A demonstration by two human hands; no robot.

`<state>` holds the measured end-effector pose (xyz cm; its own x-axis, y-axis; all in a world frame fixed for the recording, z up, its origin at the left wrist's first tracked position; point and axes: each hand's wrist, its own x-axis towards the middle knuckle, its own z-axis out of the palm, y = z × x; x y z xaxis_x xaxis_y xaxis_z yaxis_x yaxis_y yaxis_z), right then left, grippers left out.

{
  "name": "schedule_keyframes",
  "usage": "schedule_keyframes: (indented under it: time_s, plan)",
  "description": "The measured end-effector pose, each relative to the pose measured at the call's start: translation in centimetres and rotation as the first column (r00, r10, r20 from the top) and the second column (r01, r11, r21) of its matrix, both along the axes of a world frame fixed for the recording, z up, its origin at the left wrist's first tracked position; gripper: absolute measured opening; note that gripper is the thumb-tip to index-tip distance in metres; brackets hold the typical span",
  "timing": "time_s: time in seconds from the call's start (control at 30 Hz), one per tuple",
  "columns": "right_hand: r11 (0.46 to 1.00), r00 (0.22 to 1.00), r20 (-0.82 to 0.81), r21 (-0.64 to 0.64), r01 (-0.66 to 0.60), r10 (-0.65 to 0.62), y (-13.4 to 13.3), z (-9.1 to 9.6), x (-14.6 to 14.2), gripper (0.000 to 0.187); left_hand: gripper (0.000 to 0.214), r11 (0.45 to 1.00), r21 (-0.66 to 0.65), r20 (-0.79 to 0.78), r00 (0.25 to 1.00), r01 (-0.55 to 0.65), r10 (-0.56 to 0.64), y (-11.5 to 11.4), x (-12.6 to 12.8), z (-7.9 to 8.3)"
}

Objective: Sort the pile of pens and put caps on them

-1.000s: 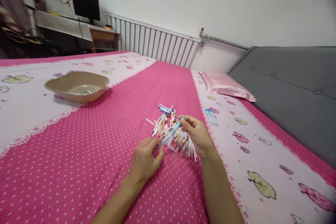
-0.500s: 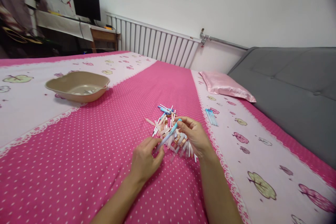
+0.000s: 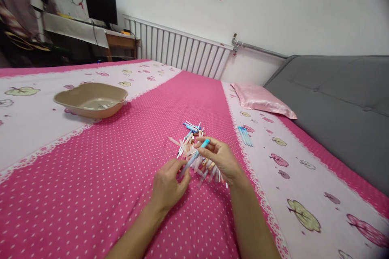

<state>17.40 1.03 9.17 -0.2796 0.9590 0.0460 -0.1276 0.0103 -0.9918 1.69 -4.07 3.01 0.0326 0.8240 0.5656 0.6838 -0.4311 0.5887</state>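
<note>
Since the earlier frames the right hand (image 3: 221,158) had edged left, closer to the left hand (image 3: 168,184). A beige bowl (image 3: 91,99) stood far left on the bedspread (image 3: 100,178), well apart. The left hand pinched the near end of a blue-capped pen (image 3: 194,156), and the right hand's fingertips gripped its capped end. This two-ended hold kept the pen slanted just above the pile of pens (image 3: 190,139). A row of blue pens (image 3: 244,134) lay to the right.

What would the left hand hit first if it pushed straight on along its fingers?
The left hand pinches the blue pen; just past it lies the pile of pen parts, probably the first contact, though depth is unclear.
</note>
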Motion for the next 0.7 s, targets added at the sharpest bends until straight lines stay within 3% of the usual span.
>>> schedule_keyframes:
  time_s: [0.13,0.33,0.7]
  plan:
    - [0.999,0.999,0.033,0.001,-0.044,0.044,-0.07,-0.35,-0.03,0.043,0.014,1.000,0.004,0.013,1.000,-0.004,0.004,-0.09,0.00,-0.06]
    - [1.000,0.998,0.059,0.029,-0.007,0.005,0.14,-0.96,-0.24,0.036,0.014,1.000,0.000,0.017,1.000,0.004,-0.004,-0.11,-0.04,-0.17]
    - [0.999,0.999,0.039,0.047,0.000,-0.002,0.10,-0.12,0.07,0.044,0.014,0.999,-0.029,0.014,0.999,0.032,-0.032,-0.15,0.03,-0.22]
